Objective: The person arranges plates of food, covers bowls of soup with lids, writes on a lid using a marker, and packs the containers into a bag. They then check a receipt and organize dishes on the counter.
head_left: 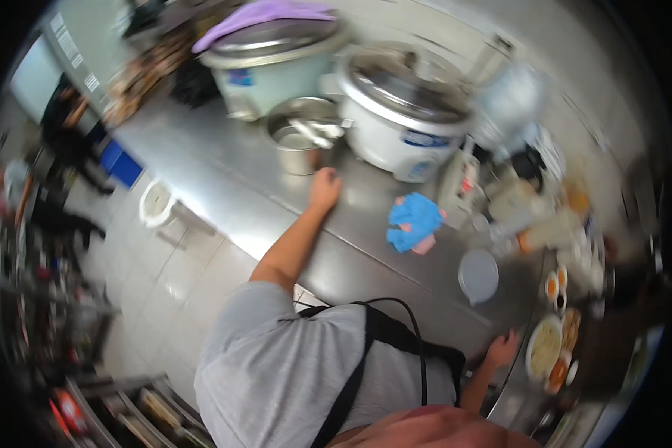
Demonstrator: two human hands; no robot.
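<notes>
Beside the base of a steel pot (300,158), my left hand (325,190) is on the metal counter, its fingers curled; whether anything is in them is hidden. White-handled utensils (312,134) lie in the pot. My right hand (503,349) is low on the right by the counter's edge, with fingers slightly apart and nothing seen in them. A plate of pale food (544,346) is nearest to it. Between my hands lie a crumpled blue cloth (417,222) with pink parts and a round whitish lid or tub (478,275).
Two large cookers, one pale green (276,78) with a purple cloth (257,19), one white (384,134), line the back. Bottles (549,228) and small food dishes (556,284) crowd the right. A white bin (157,203) and a person in dark clothes (67,123) are at left.
</notes>
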